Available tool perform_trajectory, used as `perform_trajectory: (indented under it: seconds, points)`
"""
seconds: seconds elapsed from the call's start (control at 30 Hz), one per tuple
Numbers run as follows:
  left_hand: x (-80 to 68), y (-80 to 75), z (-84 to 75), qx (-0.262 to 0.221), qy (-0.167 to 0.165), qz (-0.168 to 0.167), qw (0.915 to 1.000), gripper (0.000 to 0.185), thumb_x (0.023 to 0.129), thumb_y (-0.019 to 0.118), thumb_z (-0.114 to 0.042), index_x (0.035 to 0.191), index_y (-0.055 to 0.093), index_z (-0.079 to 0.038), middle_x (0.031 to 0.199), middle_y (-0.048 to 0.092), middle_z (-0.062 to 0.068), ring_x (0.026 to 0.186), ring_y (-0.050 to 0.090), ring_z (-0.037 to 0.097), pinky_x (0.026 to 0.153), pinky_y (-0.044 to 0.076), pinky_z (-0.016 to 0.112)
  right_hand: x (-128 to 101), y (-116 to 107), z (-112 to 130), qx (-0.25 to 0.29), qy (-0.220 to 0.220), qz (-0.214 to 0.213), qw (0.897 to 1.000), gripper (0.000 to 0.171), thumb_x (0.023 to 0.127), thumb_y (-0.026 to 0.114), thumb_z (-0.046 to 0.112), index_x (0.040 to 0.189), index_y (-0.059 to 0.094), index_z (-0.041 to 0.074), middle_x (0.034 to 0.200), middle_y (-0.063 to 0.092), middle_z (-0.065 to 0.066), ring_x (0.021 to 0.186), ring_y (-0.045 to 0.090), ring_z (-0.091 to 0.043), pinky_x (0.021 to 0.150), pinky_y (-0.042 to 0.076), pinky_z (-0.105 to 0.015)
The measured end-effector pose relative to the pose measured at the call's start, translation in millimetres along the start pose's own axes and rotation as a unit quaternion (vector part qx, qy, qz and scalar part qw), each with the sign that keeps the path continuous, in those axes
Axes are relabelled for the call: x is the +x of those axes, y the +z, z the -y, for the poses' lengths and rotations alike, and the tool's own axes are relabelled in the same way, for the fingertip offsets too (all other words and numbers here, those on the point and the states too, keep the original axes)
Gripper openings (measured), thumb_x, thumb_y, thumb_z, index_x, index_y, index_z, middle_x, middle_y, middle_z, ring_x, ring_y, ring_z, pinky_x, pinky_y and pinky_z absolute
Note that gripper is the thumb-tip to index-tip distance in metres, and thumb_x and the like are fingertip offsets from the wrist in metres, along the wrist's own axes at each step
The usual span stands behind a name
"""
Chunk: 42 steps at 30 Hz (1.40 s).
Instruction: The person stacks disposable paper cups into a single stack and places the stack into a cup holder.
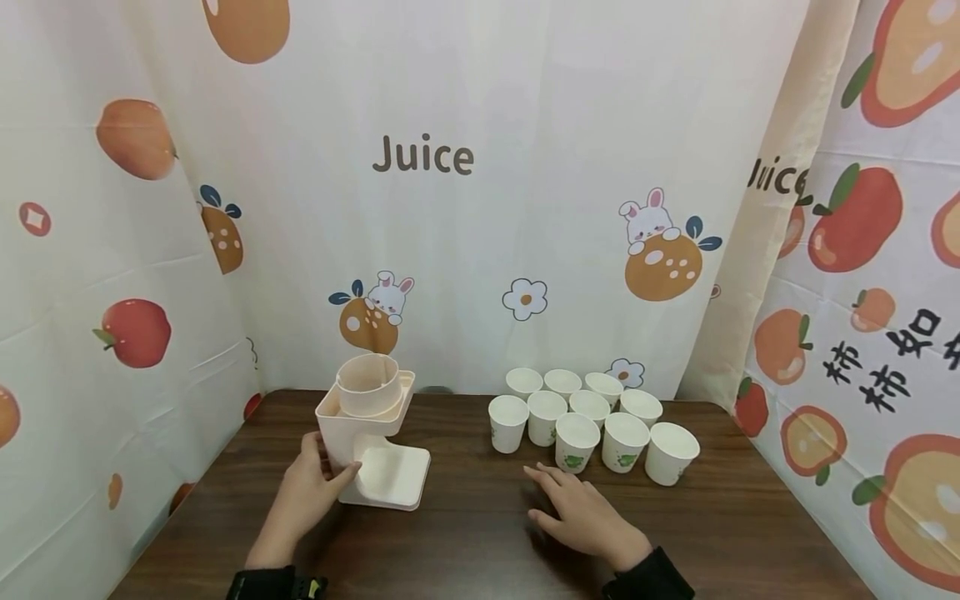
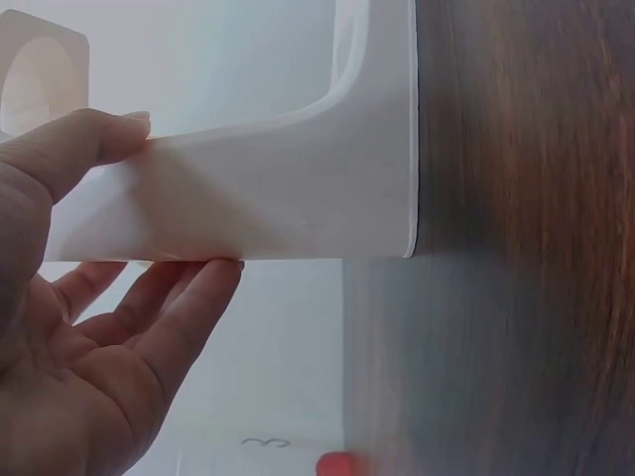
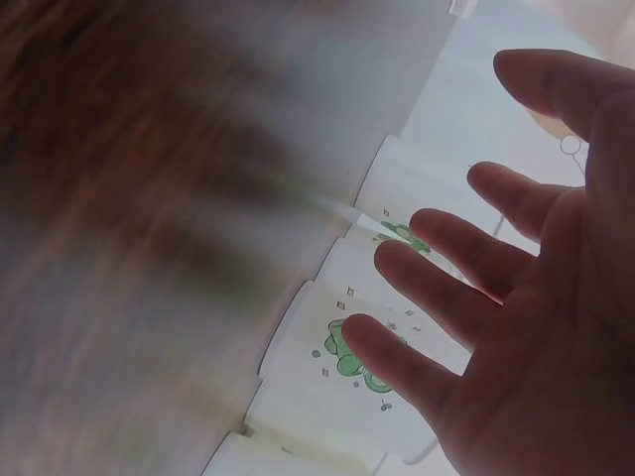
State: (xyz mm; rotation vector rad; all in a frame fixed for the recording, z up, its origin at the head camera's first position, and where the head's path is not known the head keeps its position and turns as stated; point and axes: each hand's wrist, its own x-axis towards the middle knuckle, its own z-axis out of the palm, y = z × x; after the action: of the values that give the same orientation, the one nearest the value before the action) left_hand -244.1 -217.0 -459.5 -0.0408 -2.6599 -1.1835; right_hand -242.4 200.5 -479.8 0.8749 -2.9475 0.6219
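Observation:
A cream-white plastic stand (image 1: 341,440) is on the left of the table, with a round tube (image 1: 369,385) on its top tray and a flat square base (image 1: 397,477). My left hand (image 1: 309,487) grips its upright column from the left; in the left wrist view the thumb (image 2: 99,139) lies along one face and the fingers (image 2: 193,322) along the opposite one. With fingers spread and nothing held, my right hand (image 1: 581,515) is over the table just in front of the white paper cups (image 1: 576,442). Green prints (image 3: 347,349) on the cups show beyond its fingertips in the right wrist view.
Several paper cups stand upright, mouths up, in a close group at the back right of the dark wooden table (image 1: 465,533). A fruit-printed curtain (image 1: 480,233) hangs behind the table's back edge and along both sides.

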Motion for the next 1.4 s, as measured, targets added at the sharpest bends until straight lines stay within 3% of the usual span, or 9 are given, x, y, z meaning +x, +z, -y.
perform_trajectory:
  seconds: [0.33, 0.97, 1.27, 1.4]
  points:
    - [-2.4, 2.9, -8.6, 0.022, 0.020, 0.006, 0.9995, 0.073, 0.091, 0.076, -0.025, 0.133, 0.030, 0.012, 0.115, 0.057, 0.034, 0.099, 0.064, 0.039, 0.079, 0.055, 0.048, -8, 0, -6, 0.008, 0.008, -0.004, 1.000, 0.059, 0.100, 0.063, 0.035, 0.150, 0.045, 0.011, 0.149, 0.044, -0.021, 0.133, 0.047, -0.039, 0.095, 0.040, -0.067]
    - [-4.4, 8.7, -11.3, 0.014, 0.014, 0.011, 0.9997, 0.074, 0.088, 0.080, -0.025, 0.134, 0.032, 0.010, 0.112, 0.059, 0.031, 0.097, 0.065, 0.038, 0.076, 0.056, 0.045, -18, -4, -11, -0.007, 0.019, -0.030, 0.999, 0.058, 0.099, 0.065, 0.034, 0.148, 0.048, 0.009, 0.148, 0.046, -0.021, 0.130, 0.049, -0.041, 0.093, 0.040, -0.068]
    - [-9.5, -8.9, -12.1, 0.043, 0.034, 0.060, 0.9967, 0.078, 0.090, 0.078, -0.034, 0.140, 0.034, 0.007, 0.126, 0.057, 0.029, 0.111, 0.061, 0.041, 0.087, 0.052, 0.054, -18, -10, -11, -0.021, 0.012, -0.059, 0.998, 0.055, 0.098, 0.066, 0.031, 0.147, 0.049, 0.010, 0.142, 0.052, -0.018, 0.130, 0.050, -0.034, 0.094, 0.042, -0.060]
    - [-12.1, -19.3, -14.7, 0.057, 0.045, 0.095, 0.9928, 0.084, 0.087, 0.080, -0.038, 0.141, 0.034, 0.008, 0.128, 0.057, 0.029, 0.108, 0.062, 0.038, 0.084, 0.053, 0.053, -18, -11, -12, -0.039, 0.009, -0.082, 0.996, 0.053, 0.098, 0.067, 0.029, 0.145, 0.052, 0.009, 0.140, 0.055, -0.014, 0.127, 0.052, -0.032, 0.092, 0.044, -0.056]
